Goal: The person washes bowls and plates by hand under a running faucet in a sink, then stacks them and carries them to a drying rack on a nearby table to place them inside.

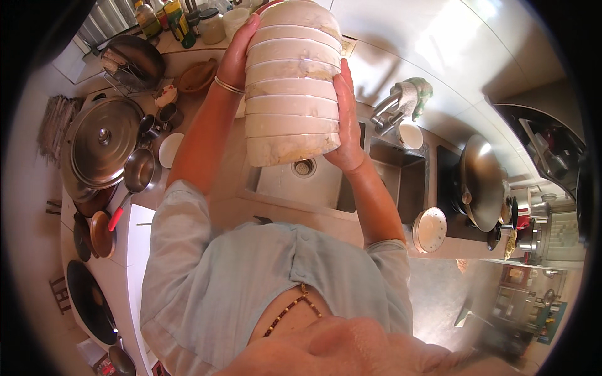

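Observation:
A tall stack of several white bowls (292, 105) is raised in front of me, tilted, above the steel sink (296, 185). The outer sides of the bowls show brownish and grey patches. My left hand (239, 56) presses against the stack's left side, with a bangle at the wrist. Lower down on the opposite side, my right hand (347, 122) grips it with the fingers reaching behind. Under the bottom bowl the sink drain (304, 167) shows; the stack covers the back of this basin.
A tap (389, 110) with a cloth (414, 96) on it stands behind the second basin (400, 174), beside a white cup (410, 135). Rightward are stacked plates (430, 230) and a wok (480, 183). A lidded pot (104, 141) and saucepan (140, 170) crowd the left counter.

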{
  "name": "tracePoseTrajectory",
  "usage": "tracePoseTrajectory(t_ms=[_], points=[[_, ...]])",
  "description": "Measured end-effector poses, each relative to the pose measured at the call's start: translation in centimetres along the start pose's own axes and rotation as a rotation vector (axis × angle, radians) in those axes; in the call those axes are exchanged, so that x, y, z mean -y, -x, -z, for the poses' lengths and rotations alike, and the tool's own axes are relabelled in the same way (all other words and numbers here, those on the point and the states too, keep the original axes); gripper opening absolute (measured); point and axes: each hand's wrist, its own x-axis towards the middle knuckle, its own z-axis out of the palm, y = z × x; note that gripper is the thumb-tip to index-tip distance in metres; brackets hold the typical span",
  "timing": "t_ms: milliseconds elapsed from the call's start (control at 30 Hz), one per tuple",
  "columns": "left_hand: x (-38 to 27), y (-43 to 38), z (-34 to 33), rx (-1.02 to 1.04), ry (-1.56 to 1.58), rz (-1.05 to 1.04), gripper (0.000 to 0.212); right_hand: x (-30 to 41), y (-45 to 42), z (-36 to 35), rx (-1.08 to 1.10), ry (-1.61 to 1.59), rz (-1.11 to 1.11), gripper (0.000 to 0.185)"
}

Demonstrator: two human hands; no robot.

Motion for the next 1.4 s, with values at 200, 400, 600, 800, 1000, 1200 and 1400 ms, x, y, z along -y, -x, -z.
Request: tracePoseTrajectory(t_ms=[200, 400, 600, 800, 1000, 1200, 1400], points=[[1.5, -1.3, -2.9, 0.018, -0.129, -0.042, 0.046, -0.8, 1.4, 2.5, -0.052, 0.047, 0.013, 0.082], [3.2, -1.3, -4.7, 0.046, -0.174, -0.087, 0.046, -1.0, 2.4, 3.9, -0.061, -0.062, 0.024, 0.081], [6.2, -0.8, -3.4, -0.034, -0.274, -0.07, 0.046, -1.9, 5.2, 4.9, -0.031, -0.052, -0.066, 0.087], [10.6, 3.6, -0.2, -0.198, 0.227, 0.501, 0.061, -0.4, 9.2, 3.6, 0.066, -0.129, -0.305, 0.087], [16.7, 12.0, 2.9, -0.102, 0.334, 0.904, 0.063, 4.0, 15.6, 0.2, 0.075, -0.074, -0.777, 0.081], [20.5, 17.7, 2.5, 0.115, 0.393, 1.214, 0.065, 8.9, 23.6, -2.4, 0.03, 0.095, -1.049, 0.072], [21.8, 21.9, -0.9, 0.329, 0.38, 1.385, 0.066, 18.2, 24.4, 0.8, -0.21, 0.089, -1.314, 0.07]])
